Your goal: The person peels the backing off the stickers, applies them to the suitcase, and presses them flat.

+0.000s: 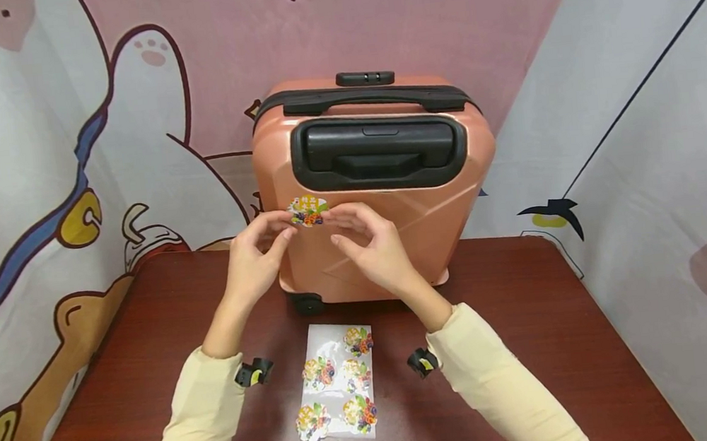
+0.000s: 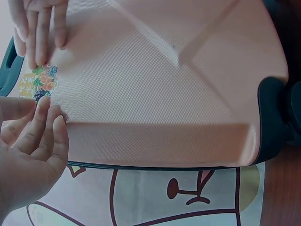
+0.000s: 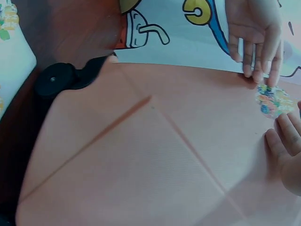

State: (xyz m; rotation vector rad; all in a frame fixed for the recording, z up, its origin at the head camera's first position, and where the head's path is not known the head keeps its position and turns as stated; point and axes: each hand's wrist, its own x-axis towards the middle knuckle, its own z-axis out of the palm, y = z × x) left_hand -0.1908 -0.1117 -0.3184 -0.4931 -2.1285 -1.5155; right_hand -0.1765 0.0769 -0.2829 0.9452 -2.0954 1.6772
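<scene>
Cream-sleeved arms (image 1: 195, 409) forward, hands (image 1: 255, 258) (image 1: 374, 250) at sticker (image 1: 308, 211)

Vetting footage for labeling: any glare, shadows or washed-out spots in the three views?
Head: white glare on the sticker sheet; left wrist: soft shadow on the suitcase beside the right hand, shell paler than in the head view; right wrist: broad shadow on the suitcase toward the frame's lower right, fruit sticker too hazy to read.
</scene>
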